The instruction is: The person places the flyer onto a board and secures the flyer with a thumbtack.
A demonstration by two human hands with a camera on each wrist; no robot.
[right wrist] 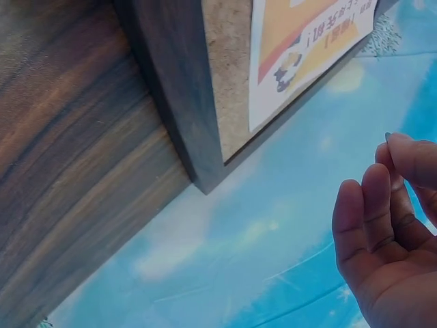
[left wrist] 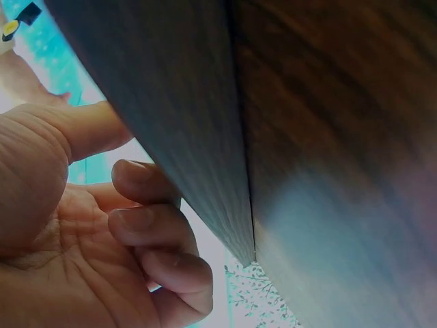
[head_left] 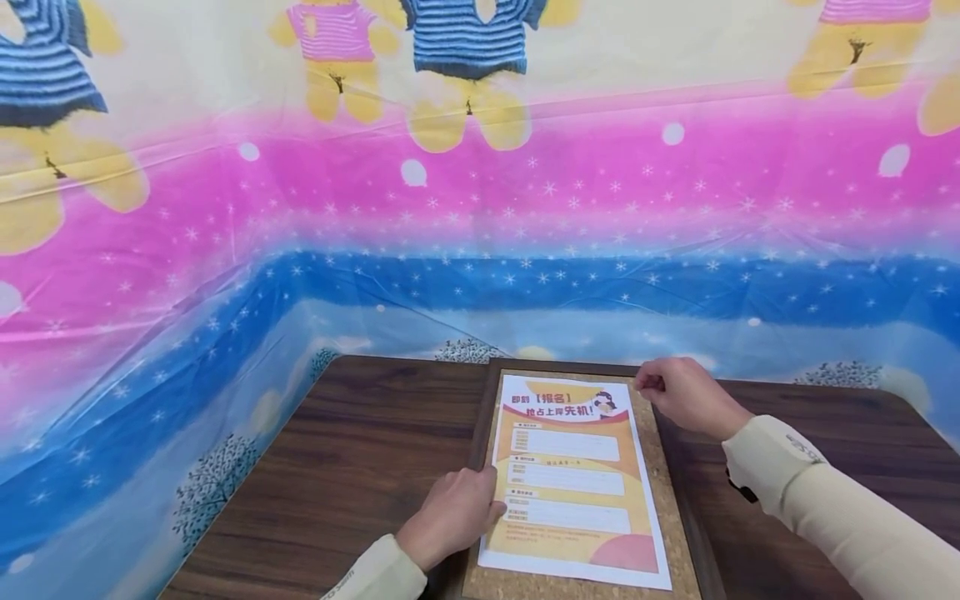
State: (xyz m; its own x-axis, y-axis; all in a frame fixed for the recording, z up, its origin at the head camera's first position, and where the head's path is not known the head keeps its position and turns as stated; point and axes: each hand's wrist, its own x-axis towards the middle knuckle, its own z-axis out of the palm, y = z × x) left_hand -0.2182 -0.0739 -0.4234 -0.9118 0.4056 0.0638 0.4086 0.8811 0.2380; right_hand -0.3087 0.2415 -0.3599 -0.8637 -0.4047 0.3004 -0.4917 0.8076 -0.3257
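Note:
A printed poster (head_left: 573,483) in yellow, pink and white lies on a cork board (head_left: 577,581) with a dark wooden frame (head_left: 487,417). At the board's left side, my left hand (head_left: 456,510) rests over the frame, its thumb at the poster's left edge. The left wrist view shows several of its fingers loosely curled beside the frame. My right hand (head_left: 693,393) is raised by the poster's top right corner. In the right wrist view its thumb and forefinger pinch a small dark-tipped thing (right wrist: 388,137), mostly hidden by the fingers.
The board stands on a dark wood-grain table (head_left: 360,442). Behind the table and along its left side hangs a printed cloth (head_left: 570,192) with bears, snowflakes and trees, close to the table's edges.

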